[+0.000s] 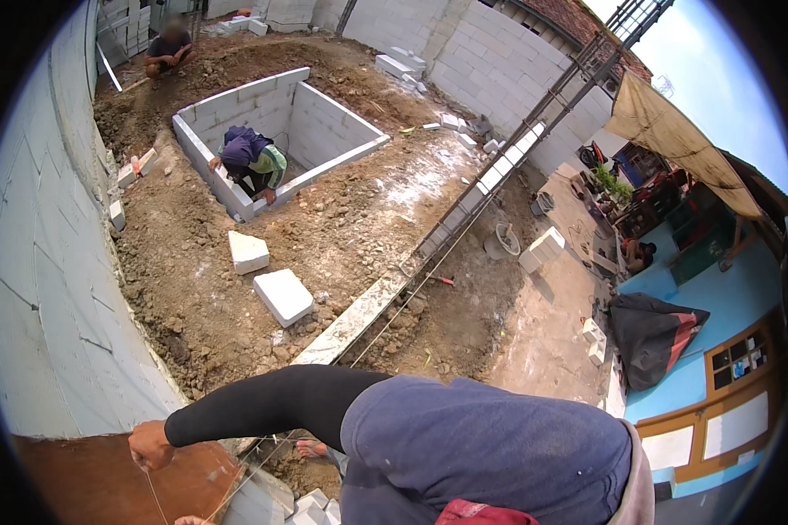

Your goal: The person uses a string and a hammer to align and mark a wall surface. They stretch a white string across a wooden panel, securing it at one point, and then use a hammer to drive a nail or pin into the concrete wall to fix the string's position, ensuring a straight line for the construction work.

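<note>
Earthen yard (350,229), co-worker (247,150) inside block pit (324,121), string (155,494) in left grip (151,444).

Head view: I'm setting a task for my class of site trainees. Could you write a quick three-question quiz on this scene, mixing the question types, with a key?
1. Multiple choice. What runs down from the hand at the end of the black sleeve?
A) a hammer
B) a thin string
C) a heavy chain

2. True or false? A white block lies on the soil outside the square pit.

3. Fill in the missing word. The large sheet hung at the upper right is ______ in colour.

Key: 1. B; 2. True; 3. tan (light brown)
</note>
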Demonstrator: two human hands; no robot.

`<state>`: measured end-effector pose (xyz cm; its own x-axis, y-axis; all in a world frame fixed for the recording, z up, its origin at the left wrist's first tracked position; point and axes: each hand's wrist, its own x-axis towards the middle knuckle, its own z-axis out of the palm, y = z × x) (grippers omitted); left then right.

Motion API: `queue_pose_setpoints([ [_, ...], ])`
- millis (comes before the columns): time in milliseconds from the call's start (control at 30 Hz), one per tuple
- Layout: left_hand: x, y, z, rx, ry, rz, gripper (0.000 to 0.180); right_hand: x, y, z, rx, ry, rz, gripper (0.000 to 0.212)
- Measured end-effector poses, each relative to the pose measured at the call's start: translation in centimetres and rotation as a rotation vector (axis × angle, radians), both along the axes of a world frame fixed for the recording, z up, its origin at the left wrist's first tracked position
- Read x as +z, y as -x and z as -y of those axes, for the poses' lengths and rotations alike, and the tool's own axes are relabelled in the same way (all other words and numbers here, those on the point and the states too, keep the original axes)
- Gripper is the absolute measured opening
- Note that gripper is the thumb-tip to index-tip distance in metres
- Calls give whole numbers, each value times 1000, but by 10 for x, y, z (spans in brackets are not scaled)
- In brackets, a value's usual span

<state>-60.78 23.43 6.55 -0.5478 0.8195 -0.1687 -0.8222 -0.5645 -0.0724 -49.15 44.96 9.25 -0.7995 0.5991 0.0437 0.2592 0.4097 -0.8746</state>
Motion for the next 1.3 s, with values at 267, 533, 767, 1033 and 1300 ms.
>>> queue_pose_setpoints([
  [267,3,-5,-6,-108,-73,-167,19,8,-6,5,-63,26,41,23],
  [533,-3,0,-6,30,254,-320,6,-9,-24,28,-95,53,70,22],
  [767,20,-27,-15,115,505,-356,12,-14,-51,51,9,-171,192,40],
  [1033,2,-27,-4,206,640,-712,22,71,-159,100,171,-98,305,65],
  [1300,14,-83,-4,129,1020,-909,55,16,-316,205,-211,-65,776,63],
])
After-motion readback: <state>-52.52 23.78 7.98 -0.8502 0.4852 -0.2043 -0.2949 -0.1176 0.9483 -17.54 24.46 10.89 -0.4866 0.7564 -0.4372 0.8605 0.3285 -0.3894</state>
